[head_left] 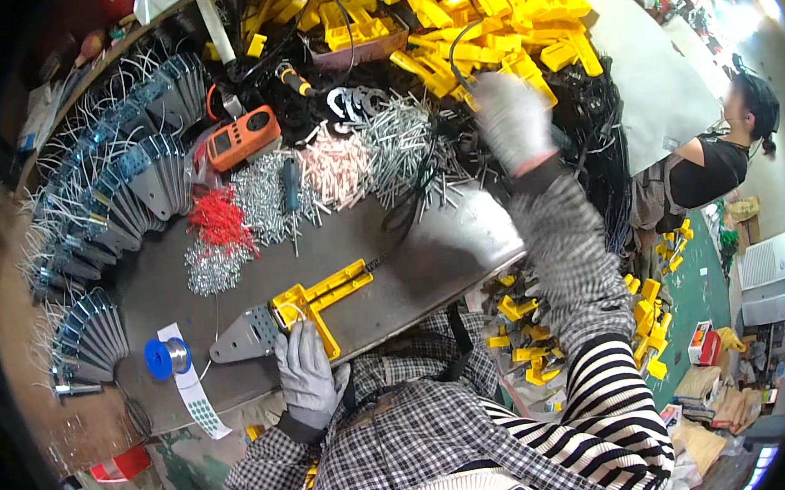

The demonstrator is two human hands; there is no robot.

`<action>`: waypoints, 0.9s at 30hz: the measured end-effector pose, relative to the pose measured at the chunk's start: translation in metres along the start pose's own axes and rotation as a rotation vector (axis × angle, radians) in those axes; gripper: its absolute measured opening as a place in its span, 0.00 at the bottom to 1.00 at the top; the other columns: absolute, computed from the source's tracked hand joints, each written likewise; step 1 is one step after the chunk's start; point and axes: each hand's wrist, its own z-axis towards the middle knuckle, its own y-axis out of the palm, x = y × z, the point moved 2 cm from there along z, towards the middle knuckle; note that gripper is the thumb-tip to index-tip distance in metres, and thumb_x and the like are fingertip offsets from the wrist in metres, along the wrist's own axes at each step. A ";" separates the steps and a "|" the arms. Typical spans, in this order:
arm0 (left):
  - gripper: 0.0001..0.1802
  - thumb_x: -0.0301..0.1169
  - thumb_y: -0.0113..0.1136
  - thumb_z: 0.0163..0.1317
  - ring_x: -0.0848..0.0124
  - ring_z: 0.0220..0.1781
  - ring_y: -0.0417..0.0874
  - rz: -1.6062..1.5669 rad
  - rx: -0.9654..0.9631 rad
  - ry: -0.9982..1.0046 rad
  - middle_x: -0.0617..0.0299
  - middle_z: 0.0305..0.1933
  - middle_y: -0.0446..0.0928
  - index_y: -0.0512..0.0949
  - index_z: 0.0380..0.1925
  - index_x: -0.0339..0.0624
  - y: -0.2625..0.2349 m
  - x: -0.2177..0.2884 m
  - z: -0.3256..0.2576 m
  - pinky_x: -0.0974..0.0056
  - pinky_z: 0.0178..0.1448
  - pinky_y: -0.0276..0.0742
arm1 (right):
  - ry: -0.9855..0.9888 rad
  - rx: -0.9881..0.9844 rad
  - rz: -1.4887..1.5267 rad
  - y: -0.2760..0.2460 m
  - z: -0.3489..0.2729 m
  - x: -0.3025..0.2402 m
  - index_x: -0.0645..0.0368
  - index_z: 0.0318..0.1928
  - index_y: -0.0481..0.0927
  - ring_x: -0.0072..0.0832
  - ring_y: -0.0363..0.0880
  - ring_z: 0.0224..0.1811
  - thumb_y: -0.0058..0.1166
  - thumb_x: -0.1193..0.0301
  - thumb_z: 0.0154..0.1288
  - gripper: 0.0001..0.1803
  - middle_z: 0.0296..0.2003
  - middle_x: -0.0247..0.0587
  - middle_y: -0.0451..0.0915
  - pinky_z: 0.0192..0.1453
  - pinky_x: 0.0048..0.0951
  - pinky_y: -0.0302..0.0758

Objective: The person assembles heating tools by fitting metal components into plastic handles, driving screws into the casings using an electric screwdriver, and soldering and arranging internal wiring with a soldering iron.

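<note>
My left hand [307,371], in a grey glove, grips the near side of a yellow plastic frame [316,296] on the dark workbench. A grey tapered metal plate [244,335] adjoins the frame's left end, and a dark threaded rod or spring [376,262] sticks out at its right end. My right hand [513,120], gloved too, is raised at the far right, smeared by motion. It is beside a heap of yellow plastic parts [495,19] and a mass of black cables [584,122]; whether it holds anything cannot be made out.
Rows of grey metal plates with white wires [156,180] line the bench's left. Piles of silver screws [266,199], pink sleeves [334,165] and red bits [220,222] lie beyond the frame. An orange meter [244,139] and a blue solder spool [166,358] are nearby. Another person [710,164] is at the right.
</note>
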 end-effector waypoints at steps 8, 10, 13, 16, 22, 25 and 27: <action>0.43 0.49 0.57 0.57 0.42 0.73 0.53 -0.090 0.033 0.051 0.35 0.71 0.55 0.61 0.60 0.18 0.001 0.001 -0.005 0.34 0.74 0.45 | 0.392 0.423 -0.182 -0.073 0.086 0.145 0.55 0.44 0.83 0.45 0.82 0.48 0.60 0.56 0.58 0.19 0.43 0.47 0.84 0.53 0.43 0.77; 0.43 0.49 0.57 0.57 0.42 0.74 0.53 -0.089 0.053 0.077 0.35 0.71 0.55 0.61 0.60 0.18 0.006 -0.001 -0.004 0.35 0.74 0.44 | 0.449 0.278 -0.368 -0.072 0.112 0.181 0.56 0.44 0.83 0.46 0.81 0.49 0.60 0.61 0.58 0.16 0.43 0.50 0.83 0.53 0.43 0.78; 0.44 0.49 0.58 0.55 0.42 0.74 0.53 -0.077 0.067 0.091 0.35 0.71 0.55 0.61 0.60 0.19 0.010 -0.003 -0.005 0.35 0.74 0.44 | 0.341 0.233 -0.377 -0.057 0.126 0.218 0.57 0.46 0.83 0.47 0.81 0.51 0.59 0.65 0.58 0.16 0.46 0.53 0.82 0.55 0.42 0.77; 0.41 0.53 0.47 0.64 0.43 0.73 0.55 -0.009 0.073 0.116 0.36 0.70 0.56 0.63 0.58 0.19 0.006 -0.003 -0.002 0.37 0.75 0.45 | 0.277 0.194 -0.343 -0.060 0.127 0.224 0.58 0.47 0.82 0.47 0.81 0.51 0.58 0.69 0.58 0.16 0.47 0.56 0.81 0.55 0.42 0.77; 0.42 0.54 0.43 0.65 0.44 0.74 0.53 -0.030 0.047 0.056 0.36 0.70 0.57 0.64 0.58 0.17 0.003 -0.005 0.002 0.37 0.75 0.43 | 0.265 0.568 -0.385 -0.078 0.110 0.176 0.53 0.49 0.79 0.39 0.77 0.52 0.58 0.71 0.55 0.18 0.47 0.47 0.79 0.56 0.39 0.74; 0.43 0.54 0.46 0.63 0.44 0.75 0.52 -0.011 0.021 0.057 0.36 0.70 0.56 0.64 0.58 0.17 0.000 -0.003 -0.001 0.37 0.75 0.43 | -0.068 0.740 -0.291 -0.106 0.131 0.166 0.50 0.49 0.78 0.39 0.75 0.54 0.50 0.72 0.60 0.15 0.49 0.45 0.77 0.58 0.41 0.73; 0.43 0.52 0.51 0.59 0.44 0.74 0.52 -0.012 0.010 0.091 0.36 0.70 0.56 0.64 0.57 0.16 0.000 -0.004 -0.004 0.37 0.75 0.43 | -0.169 0.681 -0.443 -0.113 0.167 0.169 0.48 0.51 0.77 0.38 0.75 0.56 0.42 0.73 0.64 0.17 0.52 0.42 0.77 0.60 0.41 0.71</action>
